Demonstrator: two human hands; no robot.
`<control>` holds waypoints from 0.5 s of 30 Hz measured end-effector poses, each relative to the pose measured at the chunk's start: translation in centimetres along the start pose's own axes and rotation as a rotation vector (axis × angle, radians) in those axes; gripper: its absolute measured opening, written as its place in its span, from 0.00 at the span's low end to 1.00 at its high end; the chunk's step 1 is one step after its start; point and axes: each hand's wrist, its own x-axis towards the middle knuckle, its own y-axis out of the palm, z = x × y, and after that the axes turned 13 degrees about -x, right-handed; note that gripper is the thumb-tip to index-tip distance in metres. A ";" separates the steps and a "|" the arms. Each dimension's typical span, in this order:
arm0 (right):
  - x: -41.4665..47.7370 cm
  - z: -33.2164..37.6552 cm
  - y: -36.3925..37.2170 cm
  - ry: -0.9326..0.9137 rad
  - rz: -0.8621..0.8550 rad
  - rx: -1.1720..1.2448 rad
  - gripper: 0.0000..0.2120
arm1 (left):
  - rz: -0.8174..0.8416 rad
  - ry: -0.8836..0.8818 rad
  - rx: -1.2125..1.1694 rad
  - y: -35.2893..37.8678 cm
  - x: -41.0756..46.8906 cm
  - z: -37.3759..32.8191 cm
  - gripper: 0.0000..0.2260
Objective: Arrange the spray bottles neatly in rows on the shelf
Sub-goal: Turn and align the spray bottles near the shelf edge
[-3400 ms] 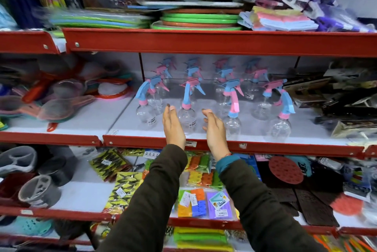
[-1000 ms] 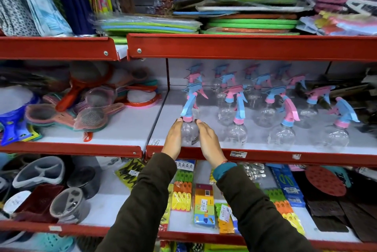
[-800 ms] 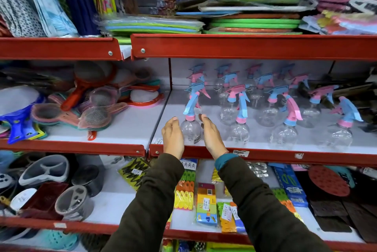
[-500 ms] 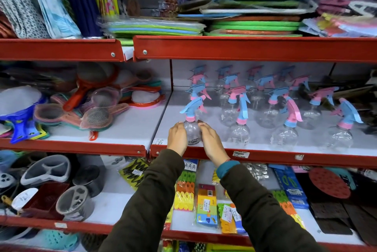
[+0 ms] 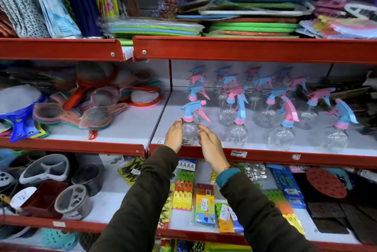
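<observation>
Several clear spray bottles with blue and pink heads stand in loose rows on the white shelf [image 5: 265, 156] with a red front edge. The front-left spray bottle [image 5: 189, 132] stands upright near the shelf's left front corner, nozzle pointing left and pink trigger to the right. My left hand [image 5: 174, 135] is against its left side with the thumb at the neck. My right hand [image 5: 210, 143] touches its right shoulder with the fingertips. Other front-row bottles [image 5: 237, 133] [image 5: 281, 135] [image 5: 334, 137] stand to the right, unevenly turned.
Mesh strainers [image 5: 95, 112] are piled on the neighbouring shelf at left, past a red upright [image 5: 169, 76]. Dark boxed items [image 5: 367, 108] crowd the right end. Folded mats [image 5: 251, 25] lie on the shelf above, packaged clips [image 5: 184, 190] on the one below.
Both hands have stayed around the front-left bottle. Its head has turned, so the nozzle points left and the pink trigger shows on the right. My fingers have loosened a little.
</observation>
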 end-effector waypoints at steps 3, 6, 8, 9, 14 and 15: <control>-0.1 0.1 -0.2 -0.006 0.004 -0.011 0.21 | 0.005 0.021 0.020 0.0 -0.2 0.1 0.20; -0.2 0.3 -0.3 -0.009 0.012 -0.027 0.21 | -0.002 0.022 0.023 0.1 -0.6 0.0 0.17; -0.4 0.3 -0.3 -0.015 0.018 -0.028 0.22 | -0.012 0.011 0.009 0.1 -0.9 0.0 0.17; -0.6 0.3 -0.4 -0.018 0.010 -0.014 0.22 | -0.038 0.005 0.003 0.2 -1.0 0.1 0.17; -2.4 -0.4 -1.8 -0.049 -0.118 0.159 0.17 | -0.350 0.106 0.001 1.2 -3.2 0.4 0.19; -2.9 -0.7 -2.4 -0.056 -0.158 0.203 0.15 | -0.407 0.138 0.036 1.6 -3.8 0.7 0.18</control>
